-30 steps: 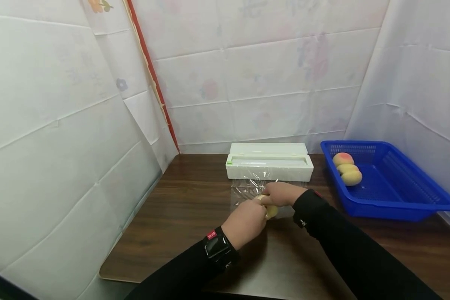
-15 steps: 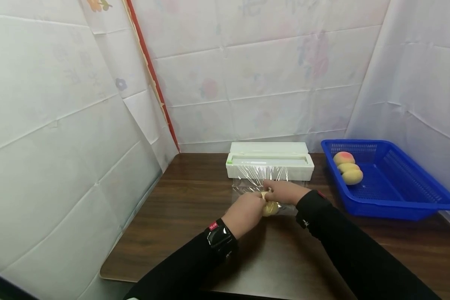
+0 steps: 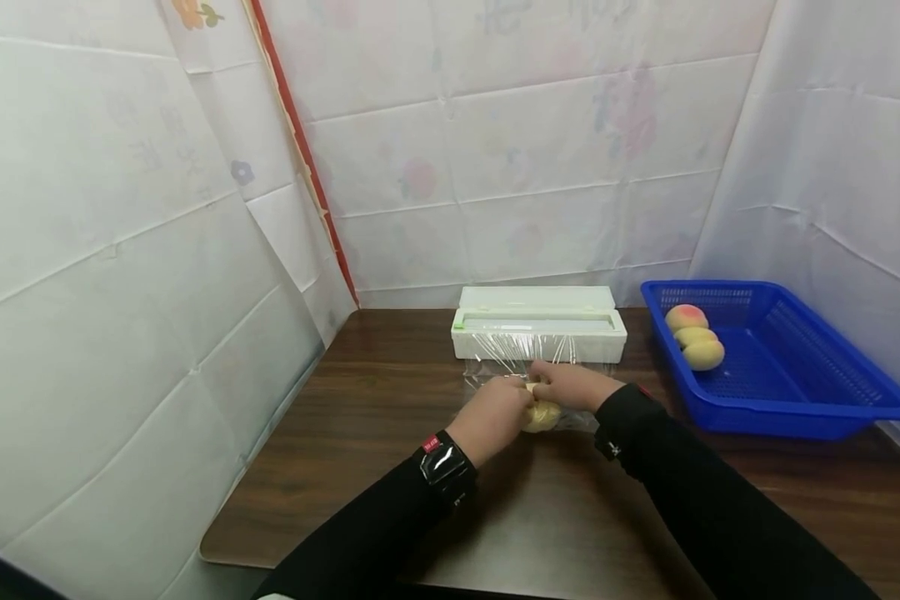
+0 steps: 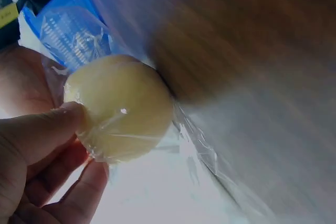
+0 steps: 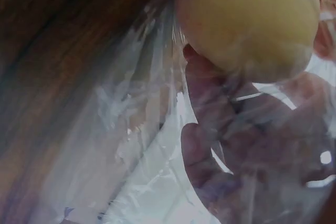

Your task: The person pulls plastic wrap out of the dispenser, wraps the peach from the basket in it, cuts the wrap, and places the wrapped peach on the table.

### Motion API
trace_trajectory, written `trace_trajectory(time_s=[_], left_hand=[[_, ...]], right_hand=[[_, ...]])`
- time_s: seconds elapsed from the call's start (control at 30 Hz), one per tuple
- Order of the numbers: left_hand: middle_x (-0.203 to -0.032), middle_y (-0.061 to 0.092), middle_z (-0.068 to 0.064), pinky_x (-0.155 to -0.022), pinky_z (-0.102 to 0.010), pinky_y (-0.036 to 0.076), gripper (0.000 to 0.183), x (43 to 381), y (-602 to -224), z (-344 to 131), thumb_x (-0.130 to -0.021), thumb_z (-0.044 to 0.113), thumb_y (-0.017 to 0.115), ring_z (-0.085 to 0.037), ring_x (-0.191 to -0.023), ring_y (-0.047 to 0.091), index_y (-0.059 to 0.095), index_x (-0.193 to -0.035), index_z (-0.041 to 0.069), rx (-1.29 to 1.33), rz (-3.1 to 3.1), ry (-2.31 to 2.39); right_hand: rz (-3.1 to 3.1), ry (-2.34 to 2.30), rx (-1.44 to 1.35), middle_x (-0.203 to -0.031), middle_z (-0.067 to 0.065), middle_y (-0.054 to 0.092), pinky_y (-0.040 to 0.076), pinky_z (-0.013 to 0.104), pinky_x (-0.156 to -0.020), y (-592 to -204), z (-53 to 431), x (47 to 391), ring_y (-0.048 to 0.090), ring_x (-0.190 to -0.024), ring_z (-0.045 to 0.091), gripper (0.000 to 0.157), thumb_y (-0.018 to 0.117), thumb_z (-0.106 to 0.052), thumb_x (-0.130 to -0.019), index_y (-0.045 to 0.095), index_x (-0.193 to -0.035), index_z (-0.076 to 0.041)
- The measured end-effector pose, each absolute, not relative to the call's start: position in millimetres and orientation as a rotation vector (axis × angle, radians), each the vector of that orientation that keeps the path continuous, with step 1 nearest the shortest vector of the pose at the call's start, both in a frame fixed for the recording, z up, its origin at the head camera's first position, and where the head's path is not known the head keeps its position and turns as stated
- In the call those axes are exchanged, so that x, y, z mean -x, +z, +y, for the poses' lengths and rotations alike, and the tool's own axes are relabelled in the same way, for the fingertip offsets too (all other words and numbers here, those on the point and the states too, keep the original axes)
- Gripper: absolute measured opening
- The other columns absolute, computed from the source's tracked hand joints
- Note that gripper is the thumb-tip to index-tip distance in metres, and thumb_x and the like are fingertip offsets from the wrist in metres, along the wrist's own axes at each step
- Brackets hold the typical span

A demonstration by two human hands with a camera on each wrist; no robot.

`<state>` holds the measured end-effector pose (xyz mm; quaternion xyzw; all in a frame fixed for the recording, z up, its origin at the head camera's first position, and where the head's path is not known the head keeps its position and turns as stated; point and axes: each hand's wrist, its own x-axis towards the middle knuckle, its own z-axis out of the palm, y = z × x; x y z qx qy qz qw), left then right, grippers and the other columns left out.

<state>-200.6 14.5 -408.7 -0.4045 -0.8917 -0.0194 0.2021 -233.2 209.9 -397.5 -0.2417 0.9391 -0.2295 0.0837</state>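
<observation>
A pale yellow peach (image 3: pixel 543 417), wrapped in clear cling film (image 4: pixel 197 137), is just above the table in front of the white film dispenser (image 3: pixel 540 343). My left hand (image 3: pixel 491 421) grips it from the left; in the left wrist view the thumb presses on the wrapped peach (image 4: pixel 123 111) and the fingers lie beneath. At its far right side, my right hand (image 3: pixel 572 386) holds the film against the fruit. Its fingers (image 5: pixel 210 93) show curled through the film in the right wrist view. Film still stretches from the dispenser to the peach.
At the right stands a blue plastic basket (image 3: pixel 787 358) with three peaches (image 3: pixel 693 336) along its left side. The dispenser's lid (image 3: pixel 536 297) is raised. White sheeting (image 3: pixel 495 167) hangs around the brown wooden table (image 3: pixel 390 375).
Both hands have shifted slightly away from me, toward the dispenser, with the peach. The film between peach and dispenser has drawn into tight folds, and the peach now looks more covered by film.
</observation>
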Motion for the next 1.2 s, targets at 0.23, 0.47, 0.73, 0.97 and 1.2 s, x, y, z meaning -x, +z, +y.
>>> trace_trajectory(time_s=[0.23, 0.47, 0.73, 0.97, 1.2], left_hand=[[-0.087, 0.073, 0.006, -0.079, -0.028, 0.058, 0.006, 211.2, -406.1, 18.2, -0.09, 0.017, 0.081, -0.012, -0.082, 0.07, 0.081, -0.083, 0.018, 1.172, -2.471, -0.079], [-0.096, 0.077, 0.006, -0.085, -0.024, 0.058, 0.007, 226.4, -402.3, 17.0, -0.091, 0.016, 0.081, -0.01, -0.091, 0.072, 0.084, -0.096, 0.016, 1.212, -2.572, -0.198], [-0.099, 0.081, 0.005, -0.075, -0.02, 0.055, 0.009, 249.8, -387.8, 13.2, -0.098, 0.018, 0.079, -0.005, -0.084, 0.068, 0.085, -0.102, 0.014, 1.221, -2.783, -0.362], [-0.108, 0.081, 0.003, -0.076, -0.02, 0.055, 0.015, 268.3, -383.0, 10.2, -0.101, 0.024, 0.076, -0.004, -0.088, 0.068, 0.084, -0.11, 0.015, 1.251, -2.873, -0.452], [-0.111, 0.081, 0.003, -0.081, -0.022, 0.057, 0.016, 282.2, -380.4, 5.5, -0.1, 0.024, 0.076, -0.007, -0.095, 0.072, 0.084, -0.112, 0.016, 1.281, -2.888, -0.508]], right_hand=[[3.035, -0.62, 0.716, -0.101, 0.01, 0.072, 0.052, 0.04, -0.078, -402.6, 212.1, 223.9, 0.062, -0.087, 0.022, 0.02, 0.057, -0.018, -0.104, 0.072, -0.112, -0.008], [3.495, -0.517, 0.579, -0.095, 0.011, 0.062, 0.053, 0.049, -0.068, -412.9, 210.0, 191.1, 0.061, -0.083, 0.031, 0.015, 0.063, -0.017, -0.103, 0.07, -0.111, -0.007], [3.664, -0.325, 0.802, -0.099, 0.008, 0.065, 0.054, 0.044, -0.072, -426.8, 195.1, 170.5, 0.063, -0.085, 0.029, 0.026, 0.086, -0.021, -0.089, 0.074, -0.107, -0.007], [3.756, -0.181, 0.795, -0.086, 0.004, 0.058, 0.052, 0.045, -0.067, -434.1, 183.7, 176.1, 0.064, -0.075, 0.028, 0.022, 0.09, -0.015, -0.08, 0.071, -0.092, -0.011], [3.696, -0.151, 0.645, -0.089, 0.004, 0.057, 0.05, 0.046, -0.075, -429.5, 173.9, 176.9, 0.064, -0.082, 0.029, 0.02, 0.087, -0.015, -0.086, 0.073, -0.1, -0.011]])
